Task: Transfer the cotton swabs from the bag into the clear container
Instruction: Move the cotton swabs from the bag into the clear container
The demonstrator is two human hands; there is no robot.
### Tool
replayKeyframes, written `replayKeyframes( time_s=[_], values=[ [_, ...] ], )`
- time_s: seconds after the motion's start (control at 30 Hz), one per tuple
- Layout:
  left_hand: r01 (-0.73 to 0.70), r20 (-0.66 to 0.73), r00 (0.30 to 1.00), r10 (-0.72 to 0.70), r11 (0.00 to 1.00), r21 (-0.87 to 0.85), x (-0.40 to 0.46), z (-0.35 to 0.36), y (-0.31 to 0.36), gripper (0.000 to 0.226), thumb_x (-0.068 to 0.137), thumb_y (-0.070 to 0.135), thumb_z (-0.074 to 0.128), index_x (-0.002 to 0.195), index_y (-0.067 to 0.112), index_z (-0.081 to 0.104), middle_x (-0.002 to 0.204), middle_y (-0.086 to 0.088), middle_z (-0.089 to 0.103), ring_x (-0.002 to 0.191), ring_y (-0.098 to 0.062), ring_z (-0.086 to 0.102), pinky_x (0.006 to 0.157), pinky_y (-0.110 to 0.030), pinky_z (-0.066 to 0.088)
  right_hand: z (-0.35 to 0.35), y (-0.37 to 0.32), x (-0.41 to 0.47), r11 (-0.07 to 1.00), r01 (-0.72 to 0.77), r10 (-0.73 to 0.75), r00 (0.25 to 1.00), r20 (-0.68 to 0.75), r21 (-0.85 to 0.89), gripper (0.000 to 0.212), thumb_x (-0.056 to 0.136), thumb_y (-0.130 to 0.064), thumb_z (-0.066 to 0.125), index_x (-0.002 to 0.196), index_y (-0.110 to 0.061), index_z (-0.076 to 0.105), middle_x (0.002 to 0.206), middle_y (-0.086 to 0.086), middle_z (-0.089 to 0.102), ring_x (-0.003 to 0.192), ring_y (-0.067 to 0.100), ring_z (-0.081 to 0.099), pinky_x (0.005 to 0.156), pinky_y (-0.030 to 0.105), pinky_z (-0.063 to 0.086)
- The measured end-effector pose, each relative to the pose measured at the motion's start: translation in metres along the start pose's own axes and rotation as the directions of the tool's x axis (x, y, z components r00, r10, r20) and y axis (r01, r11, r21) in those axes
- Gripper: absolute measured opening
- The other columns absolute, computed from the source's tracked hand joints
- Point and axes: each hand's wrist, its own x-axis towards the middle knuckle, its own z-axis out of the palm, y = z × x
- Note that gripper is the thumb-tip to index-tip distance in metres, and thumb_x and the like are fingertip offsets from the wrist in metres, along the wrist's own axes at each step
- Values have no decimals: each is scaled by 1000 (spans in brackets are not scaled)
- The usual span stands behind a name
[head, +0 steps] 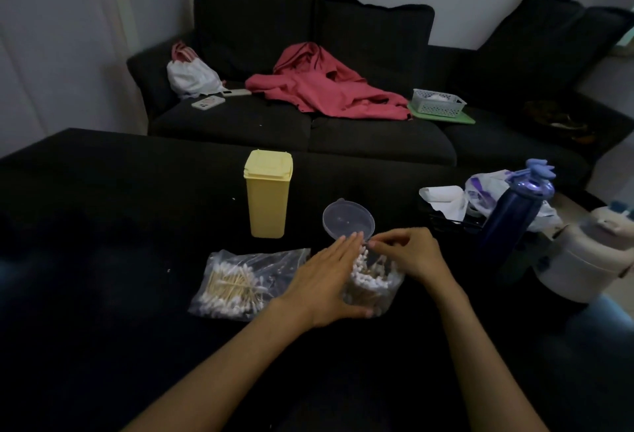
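Note:
A clear plastic bag of cotton swabs lies flat on the dark surface, left of my hands. The clear container stands between my hands, packed with upright swabs whose white tips show at its top. My left hand presses flat against the container's left side, thumb at its base. My right hand hovers over the container's far rim, fingertips pinched on swab tips. The container's round clear lid lies just behind it.
A yellow lidded box stands behind the bag. At right are a dark blue bottle, white paper and a plastic bag, and a white jug. A dark sofa with a red garment and a basket sits beyond.

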Motion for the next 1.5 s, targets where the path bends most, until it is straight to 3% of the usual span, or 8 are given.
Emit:
replayKeyframes(
  time_s=[0.2, 0.4, 0.57, 0.67, 0.77, 1.1, 1.27, 1.5],
  values=[
    [20, -203, 978, -42, 994, -107, -39, -39, -13, 72, 86, 38, 64, 147, 33, 25, 155, 14, 22, 141, -1, 19, 117, -31, 24, -6, -27, -23, 989, 140, -135, 986, -102, 44, 10, 86, -21, 66, 94, -23, 70, 88, -3, 68, 84, 9, 63, 77, 25, 52],
    [432, -405, 789, -461, 886, -167, -95, -65, -70, 26, 94, 21, 52, 116, 33, 61, 119, 11, 60, 111, -8, 55, 86, -28, 46, 56, -45, -53, 966, 253, -244, 959, 147, -50, 17, 92, -19, 57, 103, -24, 69, 82, -13, 67, 77, 0, 63, 73, 23, 55],
    [642, -259, 709, -656, 752, -148, -110, -61, -94, 45, 93, 45, 49, 131, 21, 48, 127, 1, 57, 111, -17, 57, 84, -32, 47, 92, -35, -51, 997, 73, -74, 984, 162, 14, 11, 90, -9, 55, 96, -14, 62, 89, 6, 70, 81, 18, 67, 78, 39, 58],
    [712, -136, 673, -727, 686, -151, -108, -54, -97, 61, 89, 60, 46, 131, 15, 43, 125, -2, 58, 109, -21, 58, 77, -29, 43, 91, -35, -48, 959, -124, 65, 971, 228, 255, 13, 91, 5, 45, 94, -8, 45, 80, 12, 63, 65, 19, 63, 60, 26, 57],
    [707, -20, 690, -724, 679, -200, -105, -49, -99, 57, 80, 66, 53, 114, 21, 54, 107, 1, 63, 95, -18, 60, 72, -28, 42, 87, -33, -49, 988, -63, 18, 953, 303, 139, 15, 91, 4, 50, 92, -5, 62, 75, 9, 66, 60, 10, 62, 53, 13, 52],
    [588, 161, 746, -647, 526, -614, -99, -35, -94, 22, 85, 28, 68, 74, 9, 70, 75, -4, 72, 72, -16, 69, 74, -32, 57, 89, -27, -50, 989, 23, -73, 936, 344, 147, 20, 91, -5, 55, 105, -2, 69, 64, 5, 63, 47, 0, 56, 49, 10, 45],
    [530, 257, 772, -582, 364, -766, -99, -39, -75, 16, 91, 10, 58, 103, 5, 68, 99, -11, 72, 84, -14, 69, 62, -16, 54, 89, -27, -50, 995, 16, -50, 936, 347, 99, 21, 92, -12, 58, 79, -2, 72, 44, -5, 57, 39, 1, 52, 42, 10, 40],
    [567, 367, 732, -574, 216, -794, -96, -40, -66, 26, 86, -5, 52, 103, 9, 67, 106, -12, 70, 98, -20, 66, 81, -27, 53, 93, -26, -49, 997, 83, -81, 942, 326, 9, 13, 85, -11, 64, 84, -6, 75, 75, 8, 69, 63, 6, 57, 55, 13, 44]
  ],
)
